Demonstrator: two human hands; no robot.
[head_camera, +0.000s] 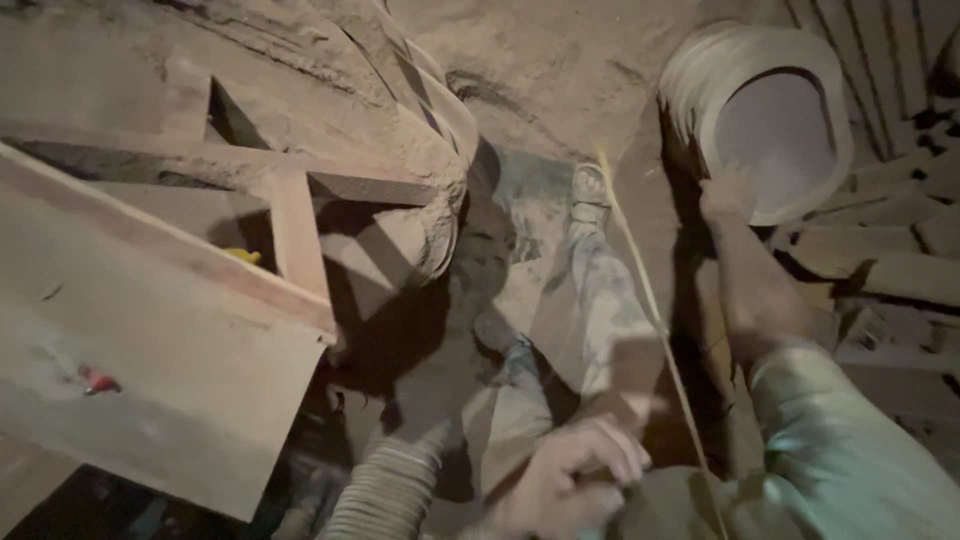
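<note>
My right hand reaches forward and grips the lower left rim of a stack of round wooden rings that stands on the dusty floor at the upper right. My left hand rests low in the view against my trouser leg, fingers curled with nothing seen in them. My dusty legs and one shoe stretch forward between the two hands. A thin yellow cord runs diagonally across my lap.
A large wooden board slopes across the left, with a small red item on it and a wooden frame behind. A ribbed dust hose lies at the bottom. Wood offcuts pile at the right.
</note>
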